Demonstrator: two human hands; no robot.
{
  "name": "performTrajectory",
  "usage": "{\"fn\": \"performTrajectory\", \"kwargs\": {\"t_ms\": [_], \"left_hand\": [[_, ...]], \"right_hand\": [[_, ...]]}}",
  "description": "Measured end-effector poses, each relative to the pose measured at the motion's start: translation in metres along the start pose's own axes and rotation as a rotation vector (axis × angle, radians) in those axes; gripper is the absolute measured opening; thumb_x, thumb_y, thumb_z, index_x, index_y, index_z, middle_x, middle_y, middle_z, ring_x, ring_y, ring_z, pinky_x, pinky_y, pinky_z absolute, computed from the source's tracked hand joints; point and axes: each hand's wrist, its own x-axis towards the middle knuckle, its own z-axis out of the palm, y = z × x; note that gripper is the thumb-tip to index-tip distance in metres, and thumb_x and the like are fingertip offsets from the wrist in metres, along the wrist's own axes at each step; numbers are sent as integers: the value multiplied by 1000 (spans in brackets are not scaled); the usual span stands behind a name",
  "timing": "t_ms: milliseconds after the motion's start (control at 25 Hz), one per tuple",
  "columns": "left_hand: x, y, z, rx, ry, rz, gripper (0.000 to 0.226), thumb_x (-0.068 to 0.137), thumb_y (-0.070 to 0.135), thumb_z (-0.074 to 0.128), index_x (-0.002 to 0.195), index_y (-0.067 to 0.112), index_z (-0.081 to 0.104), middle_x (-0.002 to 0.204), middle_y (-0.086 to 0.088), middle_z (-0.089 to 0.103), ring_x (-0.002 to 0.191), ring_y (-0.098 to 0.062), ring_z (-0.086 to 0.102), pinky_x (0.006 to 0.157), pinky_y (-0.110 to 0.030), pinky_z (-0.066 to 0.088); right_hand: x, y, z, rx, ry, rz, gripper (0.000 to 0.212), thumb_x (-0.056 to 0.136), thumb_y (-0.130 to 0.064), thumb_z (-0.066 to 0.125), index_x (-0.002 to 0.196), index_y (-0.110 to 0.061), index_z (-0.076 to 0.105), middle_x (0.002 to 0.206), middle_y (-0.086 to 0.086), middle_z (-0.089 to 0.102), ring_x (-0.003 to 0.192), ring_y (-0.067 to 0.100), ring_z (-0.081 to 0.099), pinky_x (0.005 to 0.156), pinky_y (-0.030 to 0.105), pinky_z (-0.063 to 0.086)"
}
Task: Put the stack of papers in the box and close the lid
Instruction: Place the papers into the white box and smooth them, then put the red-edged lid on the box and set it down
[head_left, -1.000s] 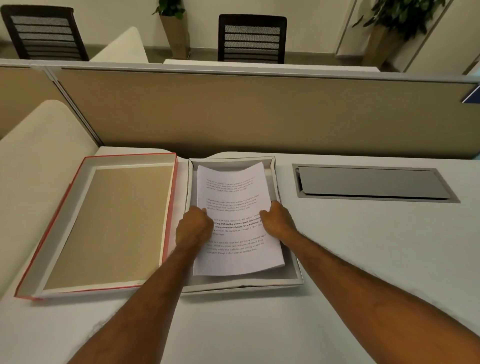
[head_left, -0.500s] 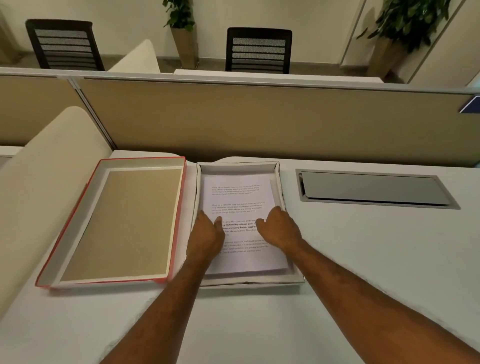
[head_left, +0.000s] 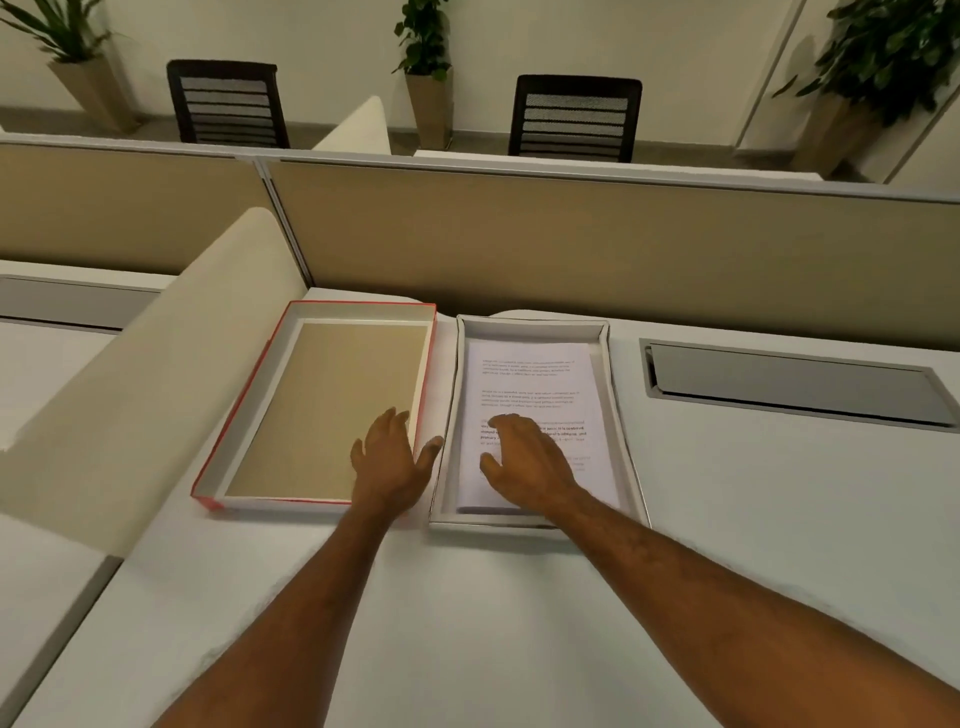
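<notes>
the stack of papers (head_left: 530, 384) lies flat inside the box (head_left: 631, 467), under the right hand (head_left: 524, 457), which rests on the sheets with fingers spread and grips nothing. the lid (head_left: 249, 405), red-edged and turned inside up, lies just left of the box. the left hand (head_left: 392, 460) is over the lid's near right corner, fingers splayed and empty. beyond the right hand, a grey hatch (head_left: 795, 384) is set into the white tabletop (head_left: 467, 623).

white desk (head_left: 727, 519), tan partition (head_left: 571, 249), two chairs (head_left: 574, 117), plants (head_left: 423, 41)
</notes>
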Motion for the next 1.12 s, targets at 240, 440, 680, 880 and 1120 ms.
{"fn": "performTrajectory", "kwargs": {"t_ms": [240, 440, 680, 880, 1120], "left_hand": [[-22, -64, -16, 89, 8, -156, 96, 82, 79, 30, 155, 19, 9, 165, -8, -5, 151, -30, -7, 115, -63, -1], [-36, -99, -19, 80, 9, -236, 109, 71, 89, 21, 154, 26, -12, 161, -6, -27, 146, -29, -28, 111, -65, -13], [-41, -111, -9, 53, -14, -256, 118, 64, 95, 19, 154, 25, -13, 161, -7, -26, 147, -29, -28, 113, -64, -9], [-48, -106, -11, -175, 184, -248, 129, 62, 85, 51, 155, 12, 0, 164, -14, -9, 151, -31, -11, 119, -55, 4], [-67, -80, -5, -757, 449, -534, 144, 50, 59, 85, 150, 0, 1, 159, -21, 11, 148, -35, 10, 120, -46, 19]], "right_hand": [[2, -56, 48, -88, -63, -172, 72, 89, -44, 56, 149, -17, 27, 160, 13, 25, 148, 29, 21, 119, 45, 20], [5, -79, 81, -220, -170, -217, 74, 89, -50, 54, 152, -28, 21, 165, 10, 4, 151, 33, 7, 121, 50, 6], [-1, -80, 105, -452, -113, -314, 29, 96, -23, 47, 123, -21, 58, 135, 14, 54, 129, 38, 45, 117, 62, 0], [-1, -81, 103, -419, -58, -371, 26, 93, -9, 46, 108, -14, 66, 104, 13, 66, 98, 32, 62, 120, 53, 17], [-9, -87, 97, -36, 30, -362, 20, 96, -13, 48, 99, -6, 67, 99, 15, 68, 94, 30, 59, 79, 43, 53]]}}
